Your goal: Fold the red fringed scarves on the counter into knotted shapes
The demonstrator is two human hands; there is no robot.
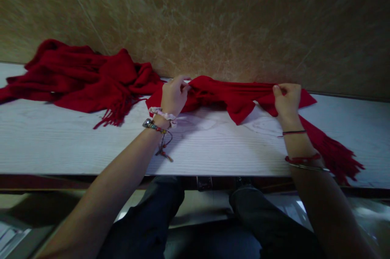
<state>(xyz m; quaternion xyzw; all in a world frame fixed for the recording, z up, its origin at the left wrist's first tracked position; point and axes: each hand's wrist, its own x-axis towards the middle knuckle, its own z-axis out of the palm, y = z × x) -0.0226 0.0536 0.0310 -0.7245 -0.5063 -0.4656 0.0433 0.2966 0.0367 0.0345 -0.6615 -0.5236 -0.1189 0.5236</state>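
Note:
A red fringed scarf (234, 96) stretches between my two hands along the back of a white wood-grain surface. My left hand (175, 96) pinches its gathered cloth near the middle of the view. Farther right, my right hand (286, 100) is closed on the scarf, thumb on top, and the cloth is pulled fairly straight between the two. Past my right wrist, a fringed end (330, 149) hangs toward the front edge. To the left of my left hand lies a crumpled heap of red cloth (88, 76), also fringed; whether it joins the held scarf is hidden.
The white surface (76, 141) is a narrow ledge or bench against a brown marbled wall (195, 19). Its dark front edge (122, 182) runs just before my legs. A grey object (18, 234) stands low at the left.

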